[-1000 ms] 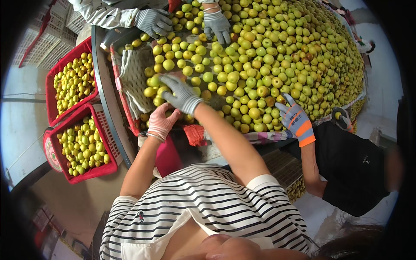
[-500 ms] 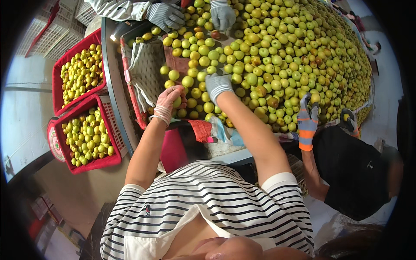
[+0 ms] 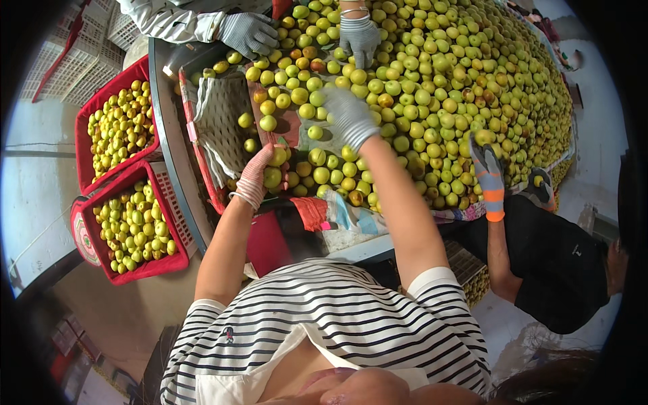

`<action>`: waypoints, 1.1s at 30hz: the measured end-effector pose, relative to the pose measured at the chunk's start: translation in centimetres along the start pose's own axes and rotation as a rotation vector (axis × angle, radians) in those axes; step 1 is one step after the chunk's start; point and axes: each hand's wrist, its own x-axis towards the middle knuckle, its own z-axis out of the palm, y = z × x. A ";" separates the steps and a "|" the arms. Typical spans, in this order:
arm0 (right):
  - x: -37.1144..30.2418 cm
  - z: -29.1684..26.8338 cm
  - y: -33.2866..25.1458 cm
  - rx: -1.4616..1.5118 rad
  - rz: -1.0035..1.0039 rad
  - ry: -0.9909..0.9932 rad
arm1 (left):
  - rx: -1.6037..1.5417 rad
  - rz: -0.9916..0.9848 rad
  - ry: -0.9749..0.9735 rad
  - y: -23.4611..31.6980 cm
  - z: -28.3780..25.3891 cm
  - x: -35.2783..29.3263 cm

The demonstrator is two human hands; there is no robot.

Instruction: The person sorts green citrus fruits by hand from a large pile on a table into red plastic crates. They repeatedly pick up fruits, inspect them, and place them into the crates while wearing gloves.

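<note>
Round yellow-green fruits (image 3: 459, 88), some with brown patches, look like jujubes and cover the sorting table. My left hand (image 3: 254, 177), in a pinkish-white glove, curls around a couple of jujubes (image 3: 273, 177) beside the table's near-left corner. Over the reddish and grey bare patch mid-table, my right hand (image 3: 349, 118) wears a grey glove and is smeared by motion. Its fingers reach the jujubes there, but whether it grips any is hidden. Left of my left hand lies a pale perforated mat (image 3: 226, 115) edged by a red-and-white strip.
Two red crates (image 3: 177, 260) of jujubes stand left of the table. Across it are another person's grey-gloved hands (image 3: 248, 34). At right, a co-worker's grey-and-orange gloved hand (image 3: 489, 177) is near the heap. White baskets (image 3: 74, 61) are stacked far left.
My right hand has moved away from me, and jujubes have shifted, baring more of the patch. My left hand has barely moved. The hands across the table have shifted slightly.
</note>
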 end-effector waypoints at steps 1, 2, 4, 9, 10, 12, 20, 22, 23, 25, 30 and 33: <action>1.0 -2.0 2.3 -0.068 0.054 0.138 | 0.009 0.018 -0.012 0.0 0.0 0.0; 1.3 -3.3 3.9 -0.136 0.111 0.277 | 0.019 0.034 -0.027 -0.1 0.2 0.0; 1.6 -3.4 3.5 -0.373 0.134 0.182 | 0.029 0.044 -0.049 -0.2 0.1 0.2; 1.7 -1.5 2.5 -0.585 0.232 0.158 | -0.023 0.004 -0.050 0.3 0.2 -0.1; 1.9 -1.4 2.5 -0.556 0.258 0.136 | -0.035 0.002 -0.063 0.3 0.2 -0.2; 1.7 -1.1 2.2 -0.545 0.260 0.089 | -0.067 0.015 -0.055 0.3 0.3 -0.3; -2.6 3.8 -3.2 -0.431 0.070 -0.014 | -0.267 -0.038 -0.140 0.1 1.0 0.4; -4.7 5.6 -4.3 -0.245 -0.130 0.118 | -0.289 -0.011 -0.047 0.0 1.5 0.4; -5.5 6.4 -4.8 0.009 -0.167 0.157 | -0.327 0.000 -0.024 0.0 1.5 0.4; -6.8 8.3 -5.6 0.444 -0.226 0.231 | -0.392 0.021 0.016 -0.1 1.1 0.4; -10.0 8.3 -7.0 0.394 -0.441 0.187 | -0.511 -0.010 -0.112 0.4 0.4 -0.9; -10.0 5.5 -3.6 0.305 -0.546 0.213 | -0.550 0.040 -0.323 0.1 -0.1 -1.3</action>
